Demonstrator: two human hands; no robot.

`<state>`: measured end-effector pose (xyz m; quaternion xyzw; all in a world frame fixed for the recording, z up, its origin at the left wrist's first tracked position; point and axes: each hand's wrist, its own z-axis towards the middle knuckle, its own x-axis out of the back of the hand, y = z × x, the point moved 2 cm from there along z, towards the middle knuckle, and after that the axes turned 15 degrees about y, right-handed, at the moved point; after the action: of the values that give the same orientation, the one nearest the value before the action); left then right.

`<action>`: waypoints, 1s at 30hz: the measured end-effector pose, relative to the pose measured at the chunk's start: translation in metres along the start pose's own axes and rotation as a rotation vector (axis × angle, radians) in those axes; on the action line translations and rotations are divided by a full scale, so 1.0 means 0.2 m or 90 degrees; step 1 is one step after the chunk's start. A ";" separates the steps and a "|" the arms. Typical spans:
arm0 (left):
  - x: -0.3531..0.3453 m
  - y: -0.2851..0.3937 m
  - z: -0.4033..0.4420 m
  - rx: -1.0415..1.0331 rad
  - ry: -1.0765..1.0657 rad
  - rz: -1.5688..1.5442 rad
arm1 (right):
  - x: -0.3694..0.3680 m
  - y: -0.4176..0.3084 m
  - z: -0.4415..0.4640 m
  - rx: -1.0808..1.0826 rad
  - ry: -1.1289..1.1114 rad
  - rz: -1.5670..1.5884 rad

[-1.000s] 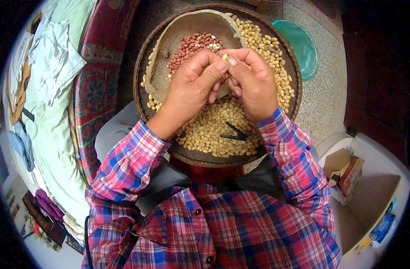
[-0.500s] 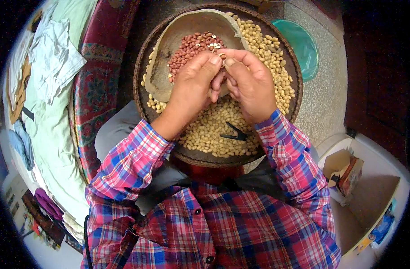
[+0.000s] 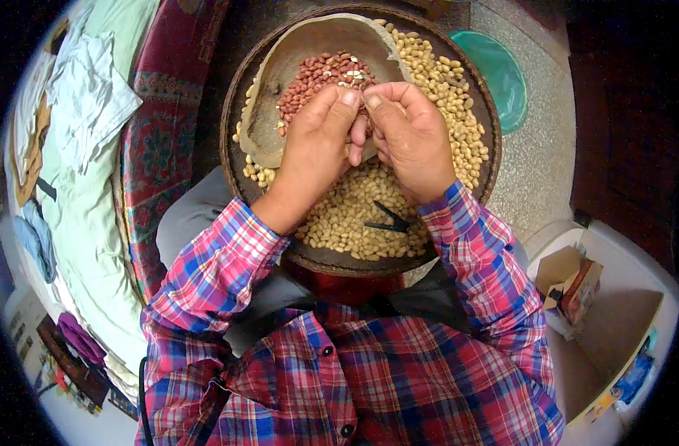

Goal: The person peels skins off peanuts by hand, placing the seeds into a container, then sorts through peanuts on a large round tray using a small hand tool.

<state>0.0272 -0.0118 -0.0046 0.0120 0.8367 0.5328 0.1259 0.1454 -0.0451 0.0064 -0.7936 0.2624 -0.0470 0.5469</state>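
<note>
My left hand (image 3: 317,141) and my right hand (image 3: 412,145) meet over the near edge of a shallow tan bowl (image 3: 276,63). Thumbs and index fingers are pinched together, tip to tip, around a peanut that the fingers mostly hide. Beneath and beyond the fingertips, red shelled peanut kernels (image 3: 309,85) are heaped in the bowl. The bowl rests in a round dark tray (image 3: 225,141) among unshelled peanuts (image 3: 339,223). On the peanuts near my right wrist lies a black V-shaped tool (image 3: 390,220).
A green basin (image 3: 503,82) stands on the speckled floor (image 3: 536,163) beyond the tray's right side. At lower right is a white bin (image 3: 614,305) with cardboard (image 3: 558,267) inside. To the left, pale green bedding (image 3: 94,223) carries crumpled clothes (image 3: 90,93).
The peanut that showed between my fingertips is now mostly hidden. Both hands have shifted only slightly, and my right fingers have turned a little.
</note>
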 end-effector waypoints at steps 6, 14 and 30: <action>0.01 0.00 0.00 0.047 0.007 0.002 | -0.01 -0.01 -0.02 -0.025 0.015 0.049; 0.05 0.05 0.05 0.005 0.043 0.063 | 0.04 0.03 0.02 -0.113 0.058 0.167; 0.05 0.09 0.08 -0.185 0.090 0.163 | 0.07 0.02 0.02 -0.149 0.032 0.213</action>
<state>0.0188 0.0115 0.0030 0.0624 0.7493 0.6593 -0.0013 0.1570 -0.0495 -0.0015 -0.7959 0.4077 0.0553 0.4440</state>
